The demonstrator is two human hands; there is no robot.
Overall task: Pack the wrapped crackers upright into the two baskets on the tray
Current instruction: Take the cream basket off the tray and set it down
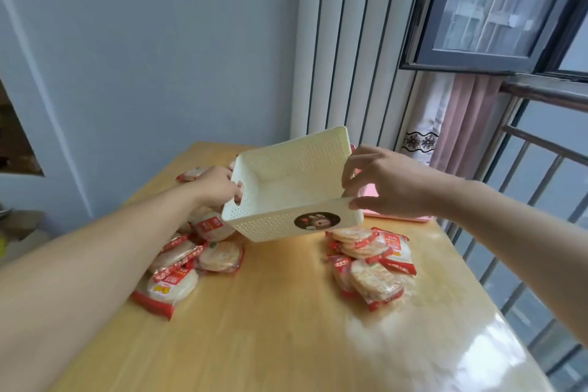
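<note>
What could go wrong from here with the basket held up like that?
1. The cream basket is tilted in the air above the table; set down blind, it may land on the left cracker pile or the right pile and crush packets.
2. The right hand seems to pinch only the rim corner, so that grip could slip.
3. The pink tray is mostly hidden behind the basket, so placement may miss it.
</note>
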